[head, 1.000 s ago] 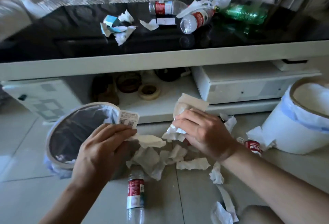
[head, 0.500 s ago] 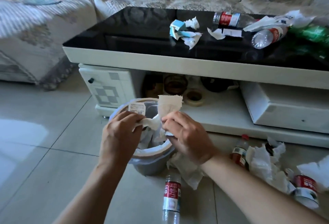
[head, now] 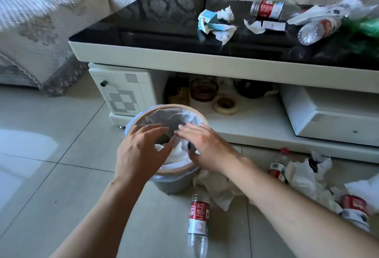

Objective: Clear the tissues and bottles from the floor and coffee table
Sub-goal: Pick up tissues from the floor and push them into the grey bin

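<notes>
My left hand (head: 141, 151) and my right hand (head: 207, 147) hover over a grey waste bin (head: 174, 183) on the floor, fingers spread, holding nothing. White tissues (head: 178, 153) lie inside the bin below them. A clear bottle with a red label (head: 198, 216) lies on the tiles in front of the bin. More crumpled tissues (head: 303, 177) and two red-label bottles (head: 277, 168) (head: 354, 206) lie to the right. On the black coffee table (head: 164, 21) rest tissues (head: 219, 23), two clear bottles (head: 266, 9) (head: 317, 30) and a green bottle (head: 367, 25).
The table's lower shelf (head: 256, 122) holds a tape roll (head: 225, 104), a brown glass dish (head: 203, 89) and a white box (head: 332, 112). A drawer unit (head: 123, 91) stands at the left end. A covered sofa (head: 41, 32) runs behind and to the left.
Both hands carried tissues from the floor pile to the bin and let them go inside; the fingers are now spread. The view swung left, and the second white bin left the frame.
</notes>
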